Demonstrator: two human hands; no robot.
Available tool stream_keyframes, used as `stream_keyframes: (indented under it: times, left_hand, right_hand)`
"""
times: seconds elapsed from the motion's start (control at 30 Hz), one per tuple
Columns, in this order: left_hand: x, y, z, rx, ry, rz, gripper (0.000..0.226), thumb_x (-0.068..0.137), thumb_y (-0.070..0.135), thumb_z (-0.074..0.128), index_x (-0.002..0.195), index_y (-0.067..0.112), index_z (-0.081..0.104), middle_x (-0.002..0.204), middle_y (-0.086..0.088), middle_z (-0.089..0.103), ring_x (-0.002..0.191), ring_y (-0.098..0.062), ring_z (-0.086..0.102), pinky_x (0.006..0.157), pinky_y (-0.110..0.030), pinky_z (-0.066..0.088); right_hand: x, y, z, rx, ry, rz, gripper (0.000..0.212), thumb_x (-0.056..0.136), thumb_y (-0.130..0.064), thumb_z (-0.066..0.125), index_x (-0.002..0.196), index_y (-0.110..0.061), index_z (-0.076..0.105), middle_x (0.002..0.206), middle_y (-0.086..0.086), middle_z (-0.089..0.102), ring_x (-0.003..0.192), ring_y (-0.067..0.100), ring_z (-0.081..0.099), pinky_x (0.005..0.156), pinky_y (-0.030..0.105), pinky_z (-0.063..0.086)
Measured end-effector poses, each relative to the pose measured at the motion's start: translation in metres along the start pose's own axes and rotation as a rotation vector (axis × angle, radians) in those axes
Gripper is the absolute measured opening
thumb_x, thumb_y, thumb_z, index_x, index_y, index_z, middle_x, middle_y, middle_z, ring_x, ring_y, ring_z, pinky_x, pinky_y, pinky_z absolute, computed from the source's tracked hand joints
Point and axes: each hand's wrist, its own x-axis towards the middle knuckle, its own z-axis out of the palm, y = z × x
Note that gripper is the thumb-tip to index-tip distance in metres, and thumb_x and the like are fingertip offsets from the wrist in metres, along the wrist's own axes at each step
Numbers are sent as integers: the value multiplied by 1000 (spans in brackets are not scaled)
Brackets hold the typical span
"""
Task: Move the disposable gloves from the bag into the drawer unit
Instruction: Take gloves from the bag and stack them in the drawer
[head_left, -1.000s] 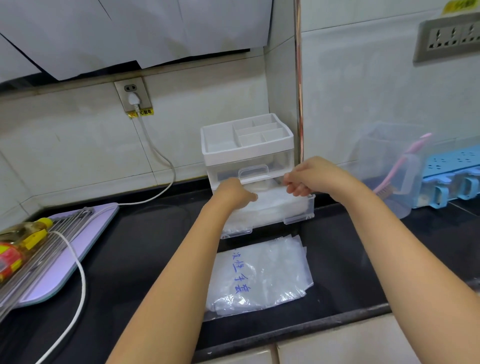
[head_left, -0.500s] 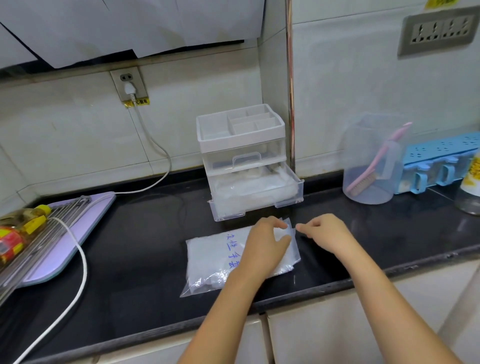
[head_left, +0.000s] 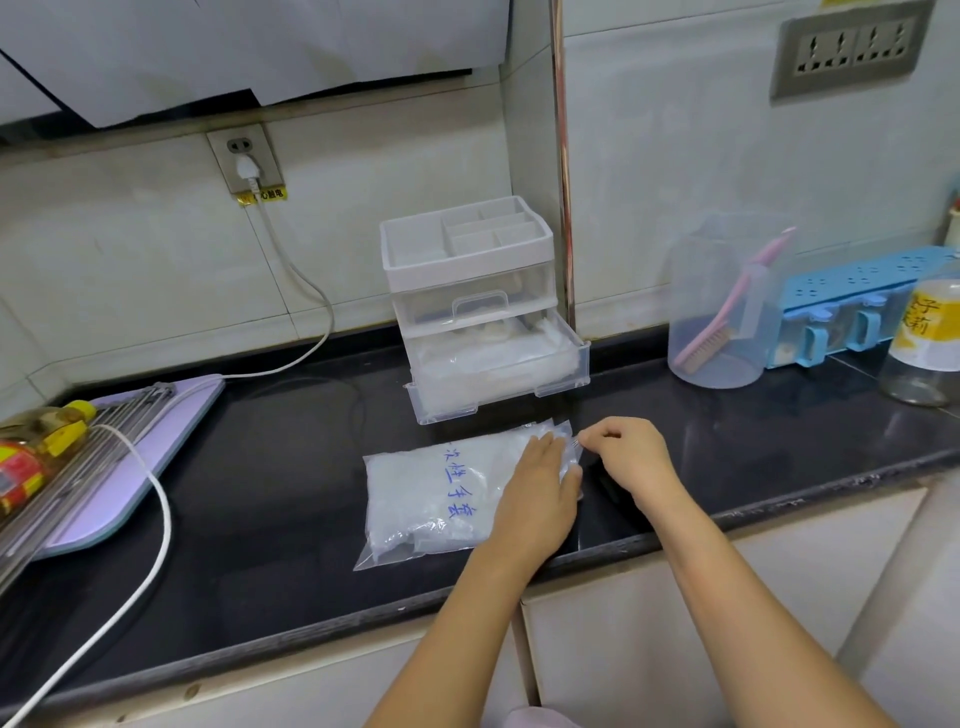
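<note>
Both hands have dropped from the open drawer (head_left: 498, 387) to the bag (head_left: 431, 499), which lies flat on the black bench (head_left: 291, 467) just in front of the drawer unit (head_left: 467, 275). White tiled walls meet in a corner behind the unit, and a white cable (head_left: 162, 512) trails across the bench's left side. The bag's long axis runs left to right, its mouth end toward the right and tilted slightly away. White gloves (head_left: 488, 358) fill the pulled-out lower drawer. The left hand (head_left: 535, 499) rests palm down on the bag's right part, fingers (head_left: 540, 452) straight. The right hand (head_left: 631, 457) is curled, thumb and forefinger pinching the bag's right edge.
</note>
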Motion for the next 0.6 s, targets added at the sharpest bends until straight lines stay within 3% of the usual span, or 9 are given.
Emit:
stream_keyframes:
  times: [0.23, 0.3, 0.37, 0.47, 0.6]
  left_hand:
    - [-1, -3, 4, 27, 25, -17, 52, 104, 34, 32, 151, 15, 24, 159, 0, 17, 147, -11, 6, 115, -22, 8]
    - [-1, -3, 4, 31, 31, -18, 52, 104, 34, 32, 151, 14, 24, 159, 0, 17, 147, -11, 6, 116, -23, 8]
    - [-2, -4, 4, 29, 31, -18, 53, 103, 34, 32, 151, 14, 24, 159, -1, 17, 147, -12, 6, 116, -23, 8]
    - [-2, -4, 4, 24, 17, -33, 53, 104, 35, 32, 151, 12, 24, 159, -2, 18, 147, -12, 8, 116, -22, 8]
    - [-4, 3, -5, -102, 18, -61, 47, 103, 33, 34, 145, 10, 37, 152, -4, 34, 138, -9, 29, 107, -17, 19]
  right_hand:
    - [-4, 3, -14, 301, 106, 82, 18, 92, -7, 53, 88, -11, 71, 83, 1, 65, 79, 14, 58, 73, 24, 46]
    - [2, -1, -27, 415, 161, 188, 22, 90, -4, 52, 76, -14, 67, 80, 3, 64, 86, 18, 58, 78, 26, 47]
    - [7, -7, -44, 522, 211, 273, 18, 91, -7, 52, 82, -14, 66, 91, 7, 65, 95, 19, 61, 86, 31, 51]
    - [3, -22, -75, 629, 168, 89, 20, 97, -10, 46, 108, -3, 62, 109, 14, 67, 99, 23, 66, 86, 30, 56]
    - [-15, -61, -114, 615, 65, -228, 20, 101, -13, 40, 96, -3, 56, 80, 5, 74, 80, 17, 71, 79, 31, 54]
